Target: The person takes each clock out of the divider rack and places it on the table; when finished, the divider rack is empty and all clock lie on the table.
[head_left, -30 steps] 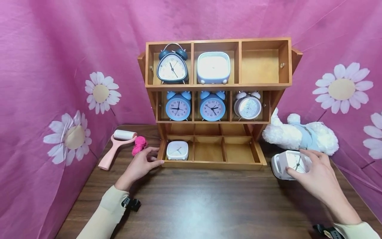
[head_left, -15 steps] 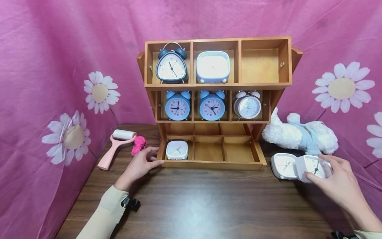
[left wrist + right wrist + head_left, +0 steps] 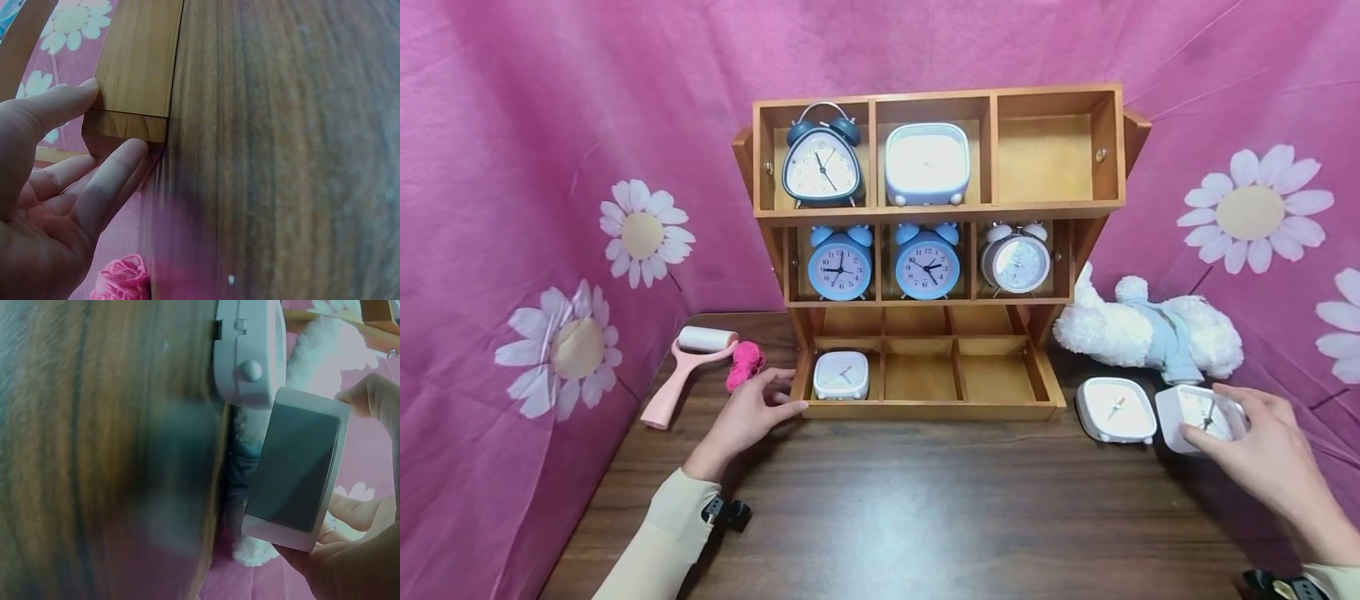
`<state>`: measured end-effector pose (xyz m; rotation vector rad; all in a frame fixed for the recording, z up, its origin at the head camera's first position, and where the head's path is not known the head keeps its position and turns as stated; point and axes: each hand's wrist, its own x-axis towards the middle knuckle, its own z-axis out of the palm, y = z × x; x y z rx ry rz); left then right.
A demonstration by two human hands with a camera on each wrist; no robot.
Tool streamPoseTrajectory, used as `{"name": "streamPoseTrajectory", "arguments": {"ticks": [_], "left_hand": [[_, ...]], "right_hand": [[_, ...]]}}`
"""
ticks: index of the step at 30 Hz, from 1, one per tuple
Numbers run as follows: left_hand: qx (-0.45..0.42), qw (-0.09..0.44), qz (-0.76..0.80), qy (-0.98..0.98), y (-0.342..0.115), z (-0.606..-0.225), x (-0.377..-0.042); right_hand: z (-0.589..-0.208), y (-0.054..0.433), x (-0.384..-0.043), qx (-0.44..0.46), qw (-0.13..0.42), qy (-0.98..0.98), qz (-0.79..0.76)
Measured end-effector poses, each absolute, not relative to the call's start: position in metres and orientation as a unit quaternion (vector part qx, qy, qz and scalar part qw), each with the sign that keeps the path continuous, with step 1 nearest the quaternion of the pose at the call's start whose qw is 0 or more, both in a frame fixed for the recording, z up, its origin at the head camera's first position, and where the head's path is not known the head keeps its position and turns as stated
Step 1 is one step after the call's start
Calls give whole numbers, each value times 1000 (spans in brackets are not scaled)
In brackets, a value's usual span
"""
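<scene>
My right hand (image 3: 1262, 442) grips a small white clock (image 3: 1202, 417) between thumb and fingers, at the right of the table. The dark base panel (image 3: 297, 465) of this clock shows in the right wrist view. Just left of it, a white rounded-square clock (image 3: 1116, 410) lies face up on the table. My left hand (image 3: 751, 423) rests at the lower left front corner of the wooden shelf (image 3: 932, 412); in the left wrist view its fairly straight fingers (image 3: 119, 175) touch the end of the front board. A white clock (image 3: 841, 375) sits in the bottom left compartment.
The top row bears a dark green twin-bell clock (image 3: 822, 167) and a white-faced clock (image 3: 927, 164). Two blue clocks (image 3: 840, 267) and a silver one (image 3: 1017, 262) fill the middle row. A plush toy (image 3: 1150, 329) lies right; a lint roller (image 3: 681, 367) and pink yarn (image 3: 746, 363) lie left.
My right hand has moved right with the small white clock, away from the clock on the table, whose face it partly covered before. The left hand stays at the shelf corner.
</scene>
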<state>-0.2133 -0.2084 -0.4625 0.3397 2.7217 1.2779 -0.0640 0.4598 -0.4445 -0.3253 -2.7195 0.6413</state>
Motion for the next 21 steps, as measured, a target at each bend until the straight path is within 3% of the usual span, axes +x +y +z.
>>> {"name": "streamPoseTrajectory", "arguments": {"ticks": [21], "left_hand": [[94,65,419,901,-206,-459,-211]], "right_hand": [[-475,484,-68,-92,144,-963,209]]}}
